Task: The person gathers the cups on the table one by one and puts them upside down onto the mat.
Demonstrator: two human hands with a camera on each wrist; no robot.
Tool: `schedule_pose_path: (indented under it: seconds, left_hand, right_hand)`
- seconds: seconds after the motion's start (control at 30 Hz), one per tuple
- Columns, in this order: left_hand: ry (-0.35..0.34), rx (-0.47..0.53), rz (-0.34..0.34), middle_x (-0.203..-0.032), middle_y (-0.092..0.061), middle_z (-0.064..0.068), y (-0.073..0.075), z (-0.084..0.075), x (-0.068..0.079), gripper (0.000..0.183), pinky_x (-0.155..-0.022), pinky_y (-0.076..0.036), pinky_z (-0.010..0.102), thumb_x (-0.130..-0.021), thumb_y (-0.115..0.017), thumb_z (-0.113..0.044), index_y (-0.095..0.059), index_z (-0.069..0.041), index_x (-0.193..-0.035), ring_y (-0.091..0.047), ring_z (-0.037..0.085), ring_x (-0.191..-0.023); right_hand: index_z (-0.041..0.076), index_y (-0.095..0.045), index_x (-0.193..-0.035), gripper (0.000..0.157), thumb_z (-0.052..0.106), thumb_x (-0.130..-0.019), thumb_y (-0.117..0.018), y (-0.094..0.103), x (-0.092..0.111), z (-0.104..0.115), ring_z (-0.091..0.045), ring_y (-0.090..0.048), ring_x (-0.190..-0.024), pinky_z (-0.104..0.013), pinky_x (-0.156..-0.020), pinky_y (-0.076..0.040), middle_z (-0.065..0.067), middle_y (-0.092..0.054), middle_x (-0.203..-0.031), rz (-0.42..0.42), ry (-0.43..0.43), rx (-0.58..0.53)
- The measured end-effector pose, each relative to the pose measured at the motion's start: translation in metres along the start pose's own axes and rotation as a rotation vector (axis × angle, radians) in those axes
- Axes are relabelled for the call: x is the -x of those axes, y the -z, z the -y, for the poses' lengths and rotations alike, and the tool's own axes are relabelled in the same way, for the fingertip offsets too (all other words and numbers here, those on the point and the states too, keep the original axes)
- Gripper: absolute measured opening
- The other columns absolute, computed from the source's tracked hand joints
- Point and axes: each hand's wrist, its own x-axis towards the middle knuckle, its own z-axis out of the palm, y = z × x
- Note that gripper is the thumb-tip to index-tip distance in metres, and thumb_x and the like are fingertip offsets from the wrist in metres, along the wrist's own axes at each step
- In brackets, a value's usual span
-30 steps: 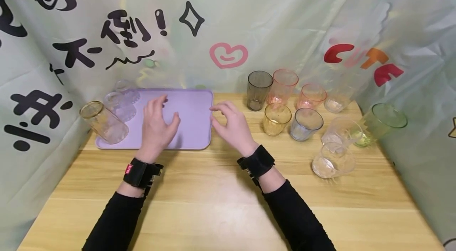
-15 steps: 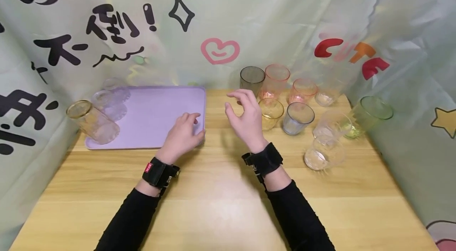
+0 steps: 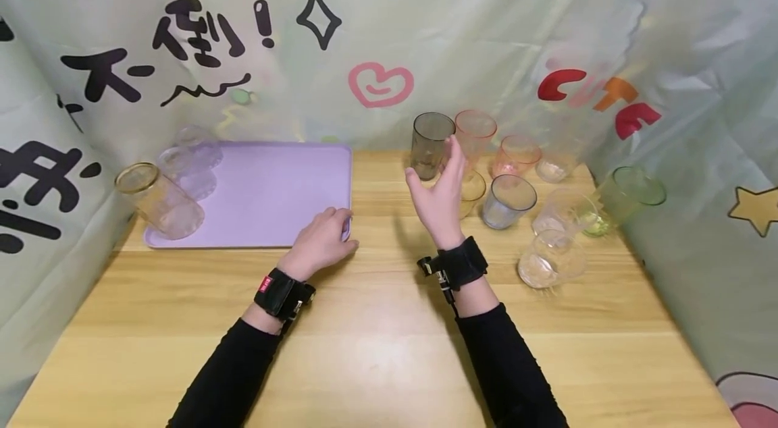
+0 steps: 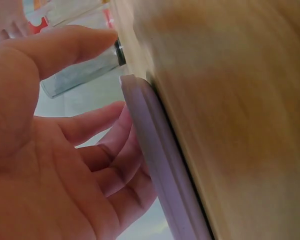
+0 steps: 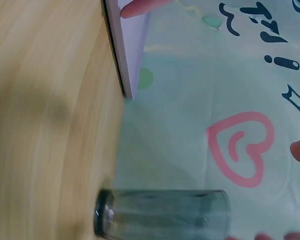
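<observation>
My left hand [image 3: 322, 242] is at the near right corner of the lilac tray [image 3: 267, 202]. Its fingertips touch the raised tray rim [image 4: 162, 160] in the left wrist view, while the thumb stands apart from it. My right hand [image 3: 440, 202] is raised in front of the tall smoky grey glass [image 3: 425, 154], thumb and fingers spread, with nothing in its grasp. In the right wrist view the grey glass [image 5: 165, 214] stands upright near the fingertips. A short amber glass [image 3: 474, 195] is partly hidden behind the right hand.
On the tray's left end stand a tall amber-rimmed glass [image 3: 161, 202] and two clear ones. To the right are pink glasses [image 3: 515, 156], a short blue-grey glass [image 3: 508, 202], a green glass [image 3: 632, 195] and several clear glasses [image 3: 550, 262]. A printed cloth [image 3: 474, 43] hangs behind.
My left hand has moved right from over the tray to its near right corner. The right hand has moved right, from beside the tray to the grey glass.
</observation>
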Motion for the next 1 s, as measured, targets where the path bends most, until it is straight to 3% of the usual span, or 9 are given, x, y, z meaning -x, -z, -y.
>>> schedule_pose_path:
  seconds: [0.13,0.27,0.4,0.53,0.77,1.0]
  left_hand:
    - [-0.016,-0.016,0.000,-0.095,-0.052,0.004,0.001,-0.001,-0.003,0.058,-0.060,-0.046,0.032,-0.077,-0.066,-0.024,-0.046,-0.007,-0.128,-0.047,0.017,-0.080]
    - [-0.004,-0.032,-0.002,-0.100,-0.055,0.005,0.001,-0.001,-0.004,0.051,-0.064,-0.048,0.034,-0.079,-0.061,-0.015,-0.047,-0.008,-0.127,-0.048,0.016,-0.083]
    - [0.000,-0.043,-0.008,-0.104,-0.057,0.008,0.001,-0.001,-0.003,0.048,-0.068,-0.050,0.036,-0.081,-0.058,-0.012,-0.047,-0.008,-0.127,-0.050,0.016,-0.087]
    - [0.000,-0.051,-0.005,-0.105,-0.057,0.010,0.000,-0.001,-0.001,0.046,-0.070,-0.050,0.037,-0.083,-0.057,-0.012,-0.046,-0.008,-0.128,-0.051,0.018,-0.090]
    - [0.007,-0.048,-0.006,-0.104,-0.057,0.009,0.000,-0.001,0.000,0.048,-0.069,-0.051,0.037,-0.081,-0.059,-0.012,-0.047,-0.008,-0.128,-0.051,0.018,-0.089]
    - [0.003,-0.054,-0.017,-0.103,-0.057,0.008,0.000,-0.001,-0.001,0.048,-0.068,-0.050,0.036,-0.081,-0.058,-0.011,-0.047,-0.008,-0.127,-0.051,0.017,-0.088]
  right_hand:
    - [0.019,0.005,-0.145,0.098,0.040,-0.078,-0.065,-0.008,-0.006,-0.004,-0.007,-0.001,-0.131,-0.043,-0.108,-0.020,-0.001,-0.001,-0.150,-0.025,-0.159,-0.029]
    - [0.026,0.016,-0.142,0.113,0.052,-0.072,-0.068,-0.019,-0.011,-0.004,-0.002,0.010,-0.127,-0.046,-0.108,-0.016,0.009,0.013,-0.149,-0.034,-0.344,-0.079]
    - [0.030,0.022,-0.140,0.115,0.046,-0.072,-0.071,-0.029,-0.019,-0.003,-0.003,0.010,-0.127,-0.044,-0.108,-0.016,0.010,0.018,-0.147,-0.039,-0.454,-0.176]
    - [0.029,0.022,-0.140,0.115,0.038,-0.073,-0.072,-0.036,-0.027,-0.006,-0.005,0.010,-0.128,-0.039,-0.108,-0.017,0.007,0.020,-0.147,-0.051,-0.517,-0.246]
    - [0.029,0.022,-0.140,0.114,0.030,-0.073,-0.071,-0.046,-0.039,-0.014,-0.008,0.018,-0.127,-0.032,-0.106,-0.021,-0.005,0.026,-0.147,-0.098,-0.617,-0.267]
    - [0.027,0.015,-0.142,0.106,0.024,-0.076,-0.068,-0.055,-0.048,-0.022,-0.008,0.002,-0.128,-0.029,-0.099,-0.027,-0.009,0.013,-0.146,-0.199,-0.658,-0.226]
